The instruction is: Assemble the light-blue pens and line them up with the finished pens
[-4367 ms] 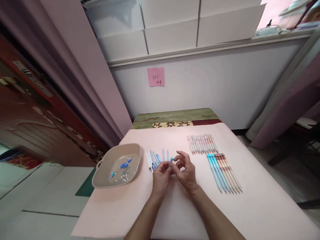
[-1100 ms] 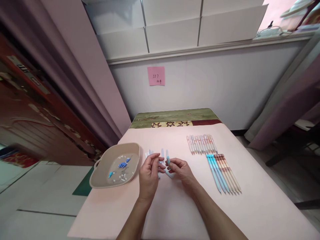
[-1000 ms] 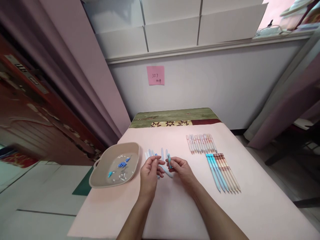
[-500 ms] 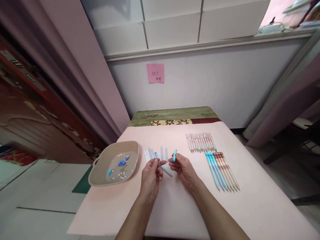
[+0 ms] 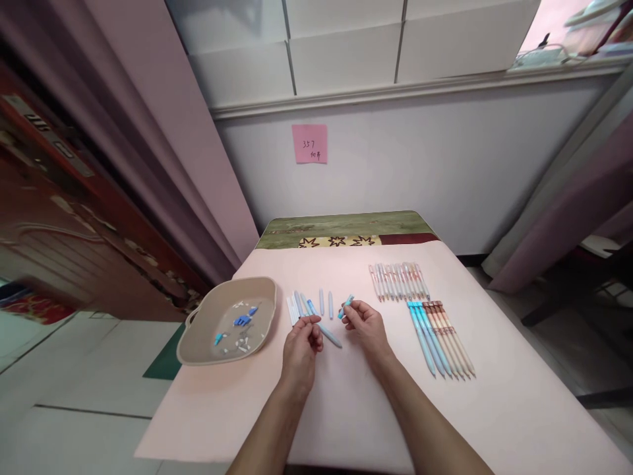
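My left hand point(image 5: 299, 344) pinches the end of a pale blue pen barrel point(image 5: 329, 334) that slants down to the right over the pink table cover. My right hand point(image 5: 364, 327) pinches a short bright blue pen piece point(image 5: 345, 306), held up a little to the right of the barrel. The two parts are apart. Just beyond my hands lie several loose pen parts point(image 5: 309, 305), white and pale blue, side by side.
A beige tray point(image 5: 198, 339) with small blue and white bits sits at the left. Two rows of finished pens lie at the right, a pale far row point(image 5: 399, 282) and a blue and brown near row point(image 5: 442, 336). A pink sticky note point(image 5: 309, 143) hangs on the wall.
My hands have drawn apart. The right hand carried the short blue piece up and to the right, while the left hand kept the barrel low over the table.
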